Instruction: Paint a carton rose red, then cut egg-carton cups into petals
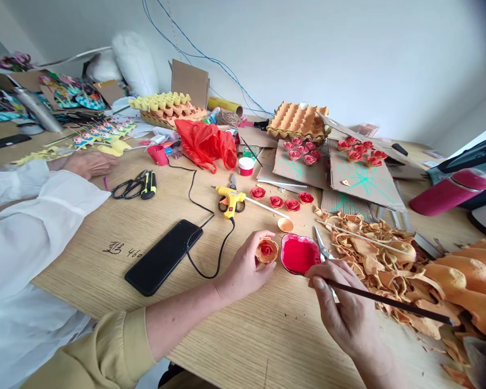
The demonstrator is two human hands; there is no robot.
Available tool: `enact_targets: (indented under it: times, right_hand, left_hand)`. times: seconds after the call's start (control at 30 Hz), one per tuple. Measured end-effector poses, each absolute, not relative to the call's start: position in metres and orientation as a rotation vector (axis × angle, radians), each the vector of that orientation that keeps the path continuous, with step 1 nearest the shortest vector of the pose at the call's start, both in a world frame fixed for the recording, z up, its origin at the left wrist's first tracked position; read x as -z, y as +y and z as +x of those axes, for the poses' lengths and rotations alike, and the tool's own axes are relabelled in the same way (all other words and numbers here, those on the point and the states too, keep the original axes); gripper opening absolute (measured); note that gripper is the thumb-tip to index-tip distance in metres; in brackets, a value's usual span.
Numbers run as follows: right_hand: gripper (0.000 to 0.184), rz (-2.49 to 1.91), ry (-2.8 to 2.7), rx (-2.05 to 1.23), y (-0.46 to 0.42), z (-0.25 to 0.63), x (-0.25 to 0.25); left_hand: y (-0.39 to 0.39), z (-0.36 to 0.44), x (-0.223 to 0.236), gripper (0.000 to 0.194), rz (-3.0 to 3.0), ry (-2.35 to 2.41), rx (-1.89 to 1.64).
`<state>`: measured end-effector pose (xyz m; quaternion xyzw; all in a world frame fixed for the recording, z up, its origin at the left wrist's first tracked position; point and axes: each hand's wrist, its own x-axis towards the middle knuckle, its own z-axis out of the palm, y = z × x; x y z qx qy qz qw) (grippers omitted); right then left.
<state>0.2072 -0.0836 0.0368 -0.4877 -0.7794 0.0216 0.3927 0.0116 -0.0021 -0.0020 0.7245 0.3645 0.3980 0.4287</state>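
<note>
Between the thumb and fingers of my left hand (249, 262) is a small egg-carton flower (267, 250), red in its centre and plain orange on its outer petals. My right hand (344, 308) grips a dark-handled paintbrush (389, 300), its tip at the near edge of a shallow dish of red paint (300, 254). Just behind the dish sits an orange carton cup (284, 225). Several red flowers (276, 201) stand farther back. A yellow hot glue gun (229, 201) lies over a pair of scissors, and silver scissors (323, 243) rest right of the paint.
A black phone (164, 257) lies left, under the glue gun's cord. Orange carton scraps (364, 259) and egg trays (470, 275) crowd the right. Cardboard sheets (364, 181) hold more flowers. A red bag (206, 143) lies behind. A co-worker's hands (87, 162) rest at left.
</note>
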Motion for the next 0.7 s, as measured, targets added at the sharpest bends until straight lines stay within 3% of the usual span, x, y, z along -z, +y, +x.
enact_targets:
  times: [0.33, 0.7]
  right_hand:
    - [0.019, -1.14, -1.666, 0.02, -0.093, 0.209, -0.031]
    - [0.022, -1.106, -1.802, 0.0, -0.09, 0.201, -0.032]
  left_hand:
    - [-0.002, 0.011, 0.004, 0.044, 1.912, 0.843, -0.994]
    - [-0.004, 0.01, 0.005, 0.039, 2.092, 0.733, -0.978]
